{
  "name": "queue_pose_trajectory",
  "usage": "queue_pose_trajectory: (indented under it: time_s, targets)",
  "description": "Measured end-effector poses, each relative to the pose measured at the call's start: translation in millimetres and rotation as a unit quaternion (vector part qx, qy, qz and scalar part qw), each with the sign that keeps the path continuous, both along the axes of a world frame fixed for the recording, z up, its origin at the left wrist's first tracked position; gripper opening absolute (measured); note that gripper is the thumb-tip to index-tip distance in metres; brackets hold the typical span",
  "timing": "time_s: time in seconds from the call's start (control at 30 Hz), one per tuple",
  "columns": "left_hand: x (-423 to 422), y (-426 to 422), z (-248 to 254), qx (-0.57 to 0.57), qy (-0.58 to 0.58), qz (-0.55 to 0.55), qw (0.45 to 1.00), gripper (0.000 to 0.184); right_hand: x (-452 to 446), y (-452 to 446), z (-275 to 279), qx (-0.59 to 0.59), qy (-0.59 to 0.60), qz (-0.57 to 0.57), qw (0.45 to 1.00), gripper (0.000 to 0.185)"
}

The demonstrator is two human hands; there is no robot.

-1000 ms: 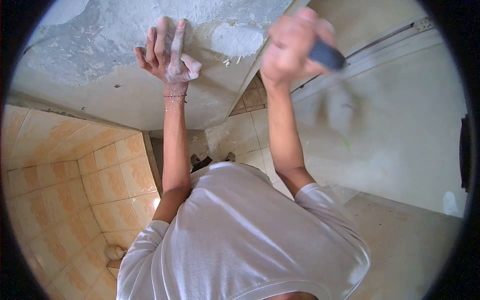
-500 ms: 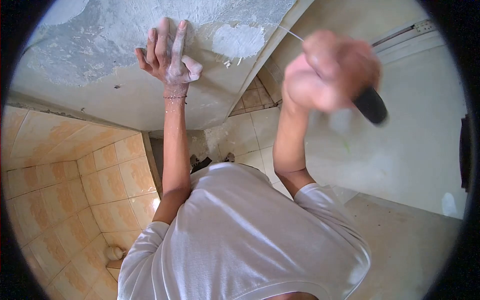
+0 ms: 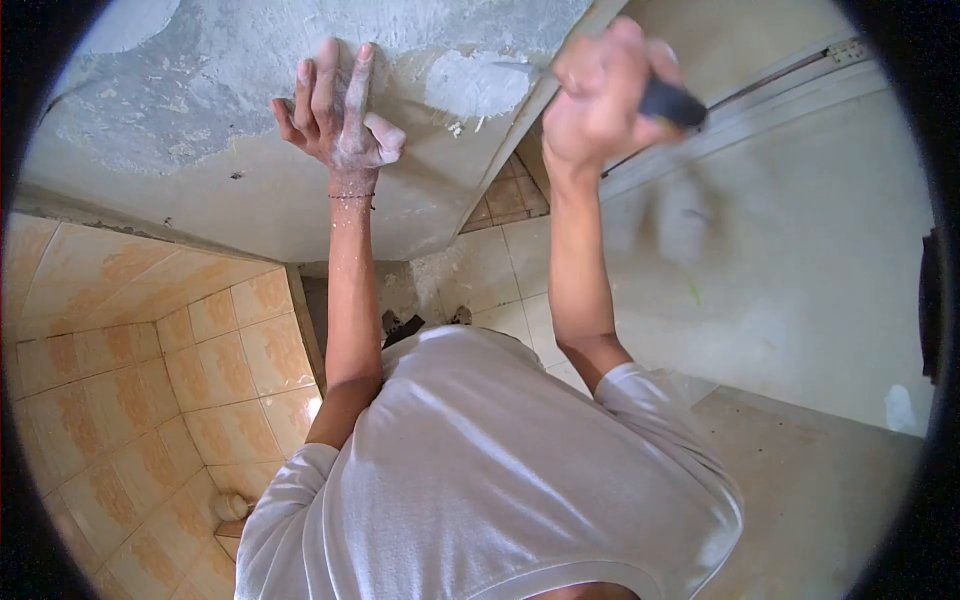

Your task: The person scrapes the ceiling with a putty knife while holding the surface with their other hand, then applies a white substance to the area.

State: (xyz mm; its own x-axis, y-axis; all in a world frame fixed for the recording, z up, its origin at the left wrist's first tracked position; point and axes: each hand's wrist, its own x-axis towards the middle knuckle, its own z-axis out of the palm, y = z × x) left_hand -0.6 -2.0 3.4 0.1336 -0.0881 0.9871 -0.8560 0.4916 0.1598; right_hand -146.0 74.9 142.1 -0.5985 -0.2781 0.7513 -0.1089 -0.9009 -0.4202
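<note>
Head camera, and I see the left hand (image 3: 343, 125), dusted white, flat on the grey wall (image 3: 270, 205) at eleven o'clock, fingers spread apart. Up at one o'clock the right hand (image 3: 600, 105) has its fingers clamped round a dark handle (image 3: 670, 104), its butt towards two o'clock, all rather blurred. Between the hands, at twelve, sits a rough white patch (image 3: 470, 88); orange-marked tiles (image 3: 215, 365) fill eight to nine o'clock.

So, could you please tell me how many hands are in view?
2: the left hand, resting against the grey-patched wall, and the right hand, farther right, gripping a dark handle. No others show.
</note>
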Motion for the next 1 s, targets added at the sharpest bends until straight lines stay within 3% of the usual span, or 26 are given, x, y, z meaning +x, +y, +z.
queue_pose_trajectory:
  time_s: [0.17,0.23,0.3,0.37,0.43,0.5,0.53,0.57,0.63,0.7,0.73,0.77,0.83,0.87,0.9,0.97,1.0]
  targets:
    - [1.4,-2.3,0.0,-0.002,-0.004,0.000,1.000,0.069,2.4,26.2,15.4,-0.106,0.026,0.060,0.992,0.033]
    - [1.6,-3.2,-0.1,-0.011,-0.007,-0.005,1.000,0.067,7.8,7.5,13.1,-0.015,0.143,-0.099,0.985,0.033]
    - [-0.5,-1.9,1.5,-0.010,-0.001,-0.008,1.000,0.067,-12.3,1.9,-2.9,-0.019,0.103,-0.059,0.993,0.032]
    - [0.2,-2.6,1.9,-0.007,0.005,-0.004,1.000,0.067,-35.0,7.7,-0.9,-0.129,0.156,0.049,0.978,0.031]
    - [1.5,-1.3,-1.0,0.007,-0.002,0.001,1.000,0.066,-28.4,22.9,4.7,-0.097,0.159,0.056,0.981,0.028]
    - [1.8,-0.9,0.9,-0.001,-0.006,0.000,1.000,0.065,-33.8,1.0,-4.9,-0.175,0.162,-0.038,0.970,0.026]
    - [0.9,-0.7,1.9,-0.011,-0.009,-0.001,1.000,0.064,-33.4,-25.7,-10.5,-0.217,0.217,-0.220,0.926,0.023]
    - [-0.2,0.5,1.0,-0.012,-0.009,-0.005,1.000,0.064,6.9,-3.2,-7.1,0.015,0.054,-0.057,0.997,0.025]
    - [0.0,-0.6,1.3,0.003,0.000,-0.006,1.000,0.062,-12.7,-2.9,-23.2,-0.030,0.059,-0.032,0.997,0.022]
    - [-0.1,-2.3,3.7,-0.005,0.003,-0.004,1.000,0.061,-3.1,23.2,-3.6,-0.102,0.017,0.070,0.992,0.026]
    - [0.1,-0.4,2.0,-0.003,0.001,-0.008,1.000,0.060,-6.7,30.9,0.5,-0.117,0.052,0.107,0.986,0.027]
    - [1.2,-0.2,1.1,0.000,0.000,-0.009,1.000,0.060,-8.8,18.9,-6.0,-0.114,0.051,0.106,0.986,0.027]
    - [0.5,-1.7,1.5,-0.014,-0.007,-0.002,1.000,0.059,-19.8,-14.8,-30.2,-0.094,0.115,-0.135,0.980,0.026]
    - [-1.6,0.4,0.5,-0.013,-0.007,-0.006,1.000,0.059,-22.0,-7.9,-29.3,0.036,0.135,-0.107,0.984,0.020]
    - [-1.8,1.2,0.8,-0.004,-0.003,-0.001,1.000,0.060,-20.6,-3.8,-26.5,0.034,0.135,-0.108,0.984,0.020]
    - [-0.5,-1.1,2.9,0.001,0.001,0.010,1.000,0.061,-10.3,12.1,-12.7,-0.119,0.011,0.040,0.992,0.015]
    - [-1.0,-1.7,2.6,0.000,0.002,0.009,1.000,0.063,-17.2,20.3,-3.3,-0.141,0.123,-0.006,0.982,0.017]
